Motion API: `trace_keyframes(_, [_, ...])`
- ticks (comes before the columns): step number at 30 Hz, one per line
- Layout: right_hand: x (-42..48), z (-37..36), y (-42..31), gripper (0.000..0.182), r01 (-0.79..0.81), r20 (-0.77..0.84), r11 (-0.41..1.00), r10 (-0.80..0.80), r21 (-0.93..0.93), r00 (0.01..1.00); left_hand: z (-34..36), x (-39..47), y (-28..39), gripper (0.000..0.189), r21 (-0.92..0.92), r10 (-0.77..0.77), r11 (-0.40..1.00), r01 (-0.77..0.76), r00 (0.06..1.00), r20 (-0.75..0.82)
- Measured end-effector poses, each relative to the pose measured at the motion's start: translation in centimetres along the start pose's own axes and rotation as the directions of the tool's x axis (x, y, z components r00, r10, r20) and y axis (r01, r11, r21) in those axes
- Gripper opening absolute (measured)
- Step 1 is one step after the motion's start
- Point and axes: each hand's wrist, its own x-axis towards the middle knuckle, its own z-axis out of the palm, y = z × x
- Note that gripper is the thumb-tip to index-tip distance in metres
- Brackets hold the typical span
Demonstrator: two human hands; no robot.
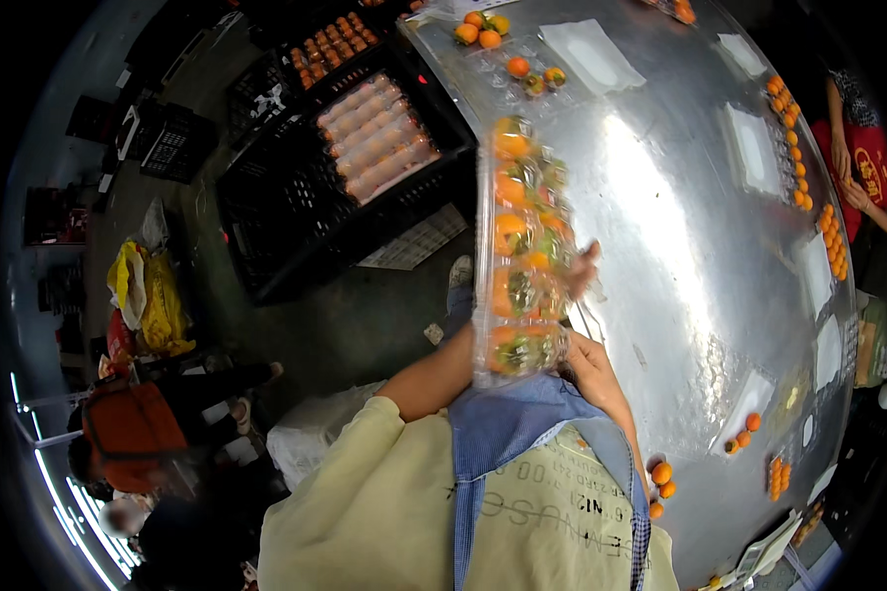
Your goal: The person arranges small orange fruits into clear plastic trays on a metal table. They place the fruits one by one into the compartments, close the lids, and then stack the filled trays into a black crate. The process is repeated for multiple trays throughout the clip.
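A long clear plastic clamshell pack (528,251) of orange persimmons with green calyxes stands out in front of my blue apron. It is blurred by motion. My left forearm passes behind the pack, and the blurred fingers of my left hand (582,272) show past its right side; the palm is hidden. At the pack's near right corner, my right hand (593,367) grips the edge. Below and to the right lies the metal table (658,310). Beyond the pack, a clear tray (499,74) on the table has a few loose persimmons (519,67) on it.
Left of the table, a black plastic crate (288,214) contains filled fruit packs (377,140). White foam-like sheets (591,55) and rows of persimmons (831,244) line the table. A person in a red apron (874,173) stands across it; another in orange (133,436) is at left.
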Motion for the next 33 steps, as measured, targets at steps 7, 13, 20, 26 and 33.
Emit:
trace_keyframes(7, [7.8, -0.7, 2.4, 0.023, 0.017, -0.547, 0.921, -0.245, -0.389, 0.800, 2.7, -7.3, 19.0, 0.048, 0.354, 0.408, 0.846, -0.398, 0.912, 0.050])
trace_keyframes(13, [13.0, 0.0, 3.0, 0.020, -0.194, -0.525, 0.526, -0.606, -0.828, 0.598, 8.1, -15.1, 31.3, 0.048, 0.802, 0.887, 0.359, -0.477, 0.441, -0.135])
trace_keyframes(20, [20.8, 4.6, -0.1, 0.019, -0.198, -0.558, 0.591, -0.522, -0.782, 0.645, 9.8, -18.4, 38.3, 0.044, 0.965, 0.968, 0.216, -0.150, 0.164, -0.191])
trace_keyframes(26, [24.2, 4.2, -0.7, 0.019, -0.262, -0.561, 0.525, -0.560, -0.810, 0.609, 11.5, -19.8, 40.0, 0.052, 0.870, 0.990, -0.037, 0.491, 0.136, -0.035])
trace_keyframes(33, [25.1, 4.1, 0.1, 0.026, -0.311, -0.580, 0.499, -0.593, -0.809, 0.558, 10.6, -23.0, 45.1, 0.064, 0.141, 0.995, -0.090, 0.986, 0.094, -0.024])
